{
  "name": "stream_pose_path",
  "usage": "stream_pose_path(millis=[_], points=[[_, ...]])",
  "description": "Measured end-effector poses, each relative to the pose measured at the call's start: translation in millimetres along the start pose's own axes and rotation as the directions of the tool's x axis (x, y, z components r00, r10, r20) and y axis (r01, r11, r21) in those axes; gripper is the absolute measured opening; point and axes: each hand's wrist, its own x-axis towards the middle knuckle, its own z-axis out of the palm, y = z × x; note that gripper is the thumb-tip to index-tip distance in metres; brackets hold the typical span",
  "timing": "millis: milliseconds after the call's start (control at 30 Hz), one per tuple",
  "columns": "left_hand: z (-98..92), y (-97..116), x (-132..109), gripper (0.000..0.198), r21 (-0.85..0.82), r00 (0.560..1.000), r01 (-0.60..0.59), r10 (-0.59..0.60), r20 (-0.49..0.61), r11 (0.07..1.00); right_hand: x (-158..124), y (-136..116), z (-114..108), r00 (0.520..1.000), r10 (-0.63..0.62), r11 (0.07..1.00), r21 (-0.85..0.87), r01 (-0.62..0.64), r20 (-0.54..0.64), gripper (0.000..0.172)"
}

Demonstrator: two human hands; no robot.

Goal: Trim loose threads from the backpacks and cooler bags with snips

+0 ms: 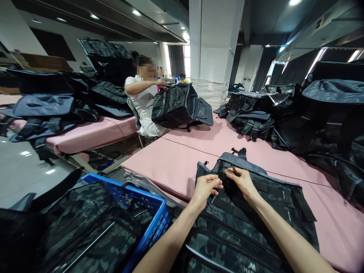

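Observation:
A dark camouflage backpack (253, 212) lies in front of me, partly on the pink table and partly toward my body. Over its upper left part, my left hand (207, 189) has its thumb and fingertips pinched together; whatever may be between them is too small to make out. Close by on the right, my right hand (241, 181) is closed around a small, slim dark tool (234, 170), which looks like thread snips. Its fingertips hover by the bag's dark fabric near the grey-blue flap edge (247, 162). The two hands are a short gap apart.
A blue plastic crate (142, 193) at my left holds more camouflage bags. Across the pink table (159, 163), a seated person handles another backpack (176, 106). Piles of bags (250, 117) line the right side, and more lie on the left table (93, 131).

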Motion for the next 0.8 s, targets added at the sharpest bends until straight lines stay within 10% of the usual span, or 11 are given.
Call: stream_pose_path(millis=[333,500,700,800], points=[[-17.6,33,14,0.027,-0.042,0.987,0.025,-0.018,0.160,0.999,12,-6,-17,0.998,-0.014,0.999,-0.050,0.017,0.056,0.037],[-23.4,42,22,0.019,0.313,0.957,-0.039,-0.055,0.286,0.949,12,-4,11,0.960,0.084,0.996,0.004,-0.088,0.266,0.051],[-42.4,27,26,0.024,0.873,0.895,-0.389,0.347,0.280,0.296,18,4,6,0.989,-0.035,0.980,-0.187,0.061,0.141,0.035],[-47.3,20,32,0.024,0.888,0.875,-0.425,0.329,0.354,0.177,20,10,-3,0.988,-0.154,0.906,-0.394,0.152,0.025,0.014]])
